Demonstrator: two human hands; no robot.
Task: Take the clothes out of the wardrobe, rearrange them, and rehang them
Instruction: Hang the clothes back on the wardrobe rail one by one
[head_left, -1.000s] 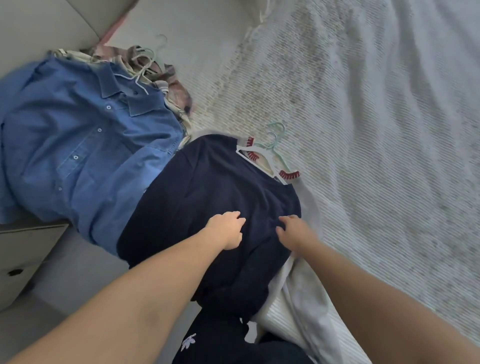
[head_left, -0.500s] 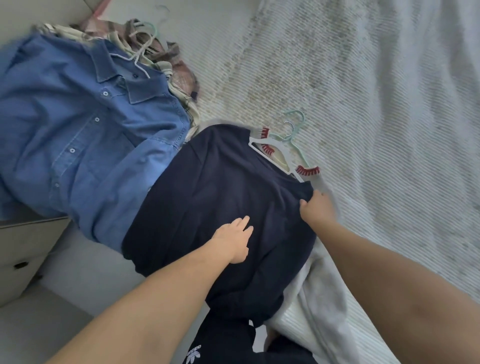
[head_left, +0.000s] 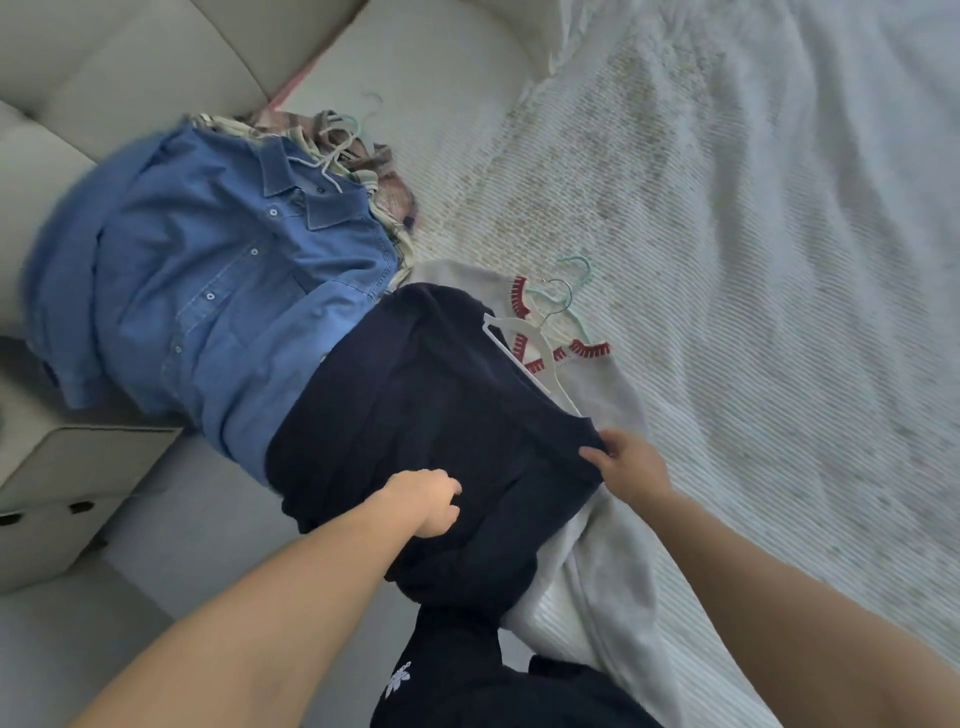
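Note:
A dark navy garment (head_left: 431, 415) lies on the bed's near edge, on a white hanger (head_left: 540, 364). My right hand (head_left: 631, 465) pinches its right shoulder edge. My left hand (head_left: 428, 501) presses on its lower middle with the fingers curled into the cloth. Under it lies a white garment with red-stitched trim (head_left: 605, 395) on a mint hanger (head_left: 574, 291). To the left a blue denim shirt (head_left: 208, 291) lies flat on its hanger, over a plaid garment (head_left: 384, 171).
A white textured bedspread (head_left: 727, 260) covers the bed to the right. A padded headboard (head_left: 130, 57) runs along the upper left. A light bedside drawer unit (head_left: 57, 483) stands at the left below the denim shirt. Dark trousers with a white logo (head_left: 415, 680) show at the bottom.
My right hand slid from the garment's middle out to its right shoulder edge and gripped it. My left hand's fingers went from spread to curled into the cloth. More of the white garment's collar shows.

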